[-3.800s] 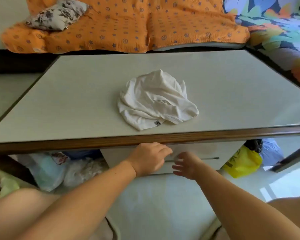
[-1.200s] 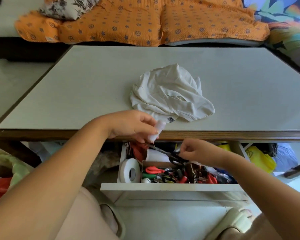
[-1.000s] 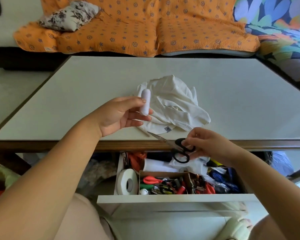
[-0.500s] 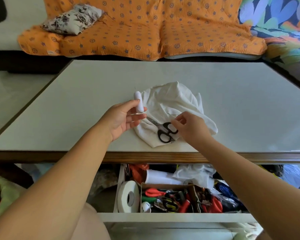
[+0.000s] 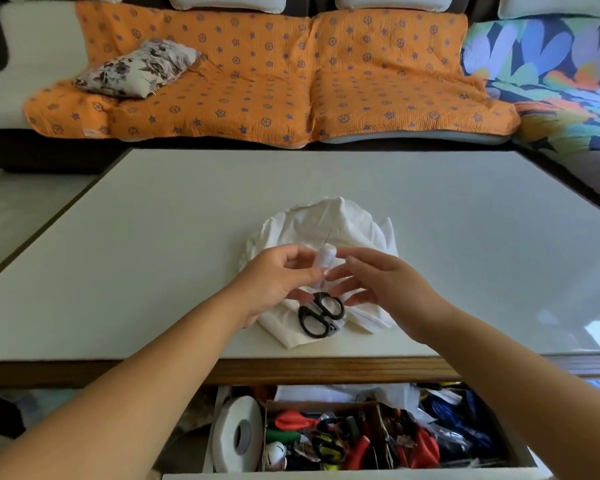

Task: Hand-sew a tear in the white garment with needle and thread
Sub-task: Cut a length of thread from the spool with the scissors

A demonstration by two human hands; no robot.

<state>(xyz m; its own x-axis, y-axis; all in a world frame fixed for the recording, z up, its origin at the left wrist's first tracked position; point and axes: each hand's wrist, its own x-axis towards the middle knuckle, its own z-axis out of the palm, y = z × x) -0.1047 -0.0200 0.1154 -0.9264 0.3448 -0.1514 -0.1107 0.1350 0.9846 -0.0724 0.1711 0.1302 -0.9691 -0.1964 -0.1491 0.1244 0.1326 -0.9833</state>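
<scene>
Getting thread off the spool

So the left hand (image 5: 274,282) pinches the white thread spool (image 5: 324,266) over the white garment (image 5: 347,223), black scissors (image 5: 321,315) on its near edge. The right hand (image 5: 381,284) hangs over it too, loose-fingered and empty. I'd steady the spool and find the loose end before pulling.

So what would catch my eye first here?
Mid-frame, the left hand pinches a white spool above the crumpled garment on the table, the right hand open beside it. Black scissors lie on the garment's near edge. An open, crammed drawer sits below the table's front, and an orange cover drapes the sofa behind.
</scene>
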